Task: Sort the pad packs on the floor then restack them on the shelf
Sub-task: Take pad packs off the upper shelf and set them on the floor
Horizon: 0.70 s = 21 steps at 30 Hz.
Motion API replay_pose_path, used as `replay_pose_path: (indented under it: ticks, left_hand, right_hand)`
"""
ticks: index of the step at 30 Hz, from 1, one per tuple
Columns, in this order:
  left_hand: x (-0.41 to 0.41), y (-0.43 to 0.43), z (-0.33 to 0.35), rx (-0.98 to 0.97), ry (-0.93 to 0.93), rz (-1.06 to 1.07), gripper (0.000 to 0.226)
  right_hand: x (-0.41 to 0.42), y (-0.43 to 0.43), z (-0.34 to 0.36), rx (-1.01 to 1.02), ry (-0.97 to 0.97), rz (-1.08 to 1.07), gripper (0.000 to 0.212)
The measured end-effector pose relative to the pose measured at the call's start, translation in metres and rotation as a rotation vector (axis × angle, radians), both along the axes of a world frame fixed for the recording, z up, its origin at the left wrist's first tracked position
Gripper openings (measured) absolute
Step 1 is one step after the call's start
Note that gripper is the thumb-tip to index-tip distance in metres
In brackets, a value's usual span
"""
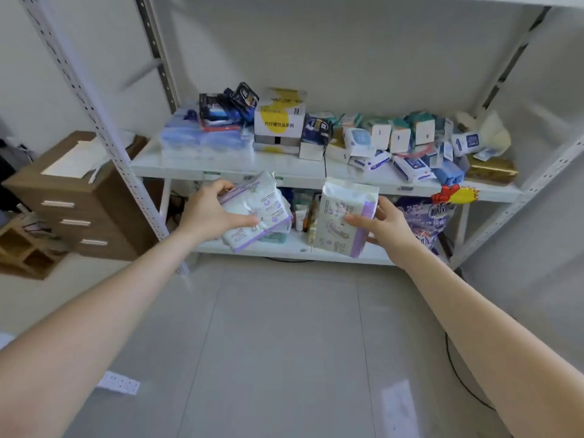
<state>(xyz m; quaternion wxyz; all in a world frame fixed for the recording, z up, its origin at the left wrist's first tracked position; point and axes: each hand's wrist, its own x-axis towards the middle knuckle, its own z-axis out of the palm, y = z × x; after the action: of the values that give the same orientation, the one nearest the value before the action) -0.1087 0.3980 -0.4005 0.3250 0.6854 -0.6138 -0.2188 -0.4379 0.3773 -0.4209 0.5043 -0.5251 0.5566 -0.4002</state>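
Note:
My left hand [210, 210] grips a white and purple pad pack [262, 205], tilted, in the air in front of the white shelf [284, 172]. My right hand [390, 222] holds a second white pad pack with a purple edge [344, 210], upright, just to the right of the first. Both packs hang at the height of the gap between the middle board and the bottom board [284, 248]. Blue pad packs [202, 139] lie stacked at the left of the middle board.
The middle board holds dark packs [227, 105], a yellow and white box [279, 118] and several small white and teal boxes [398, 134]. A purple bag [426, 216] stands on the bottom board. A brown drawer cabinet [79, 197] stands left. A power strip [118, 382] and cable [458, 374] lie on the floor.

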Motion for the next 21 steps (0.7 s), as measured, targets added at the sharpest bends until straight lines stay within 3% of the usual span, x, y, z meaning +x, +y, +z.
replay_pose_path:
  ticks: [11, 17, 21]
  left_hand:
    - [-0.023, 0.031, -0.126, 0.222, -0.023, -0.021, 0.067]
    - [-0.015, 0.018, -0.177, 0.289, -0.033, -0.037, 0.066]
    - [0.001, -0.006, -0.208, 0.333, -0.072, -0.078, 0.067]
  right_hand:
    - [-0.019, 0.063, -0.138, 0.249, 0.009, -0.102, 0.053]
    - [-0.011, 0.061, -0.192, 0.329, 0.061, -0.090, 0.063]
    - [0.011, 0.049, -0.219, 0.368, 0.084, -0.078, 0.057]
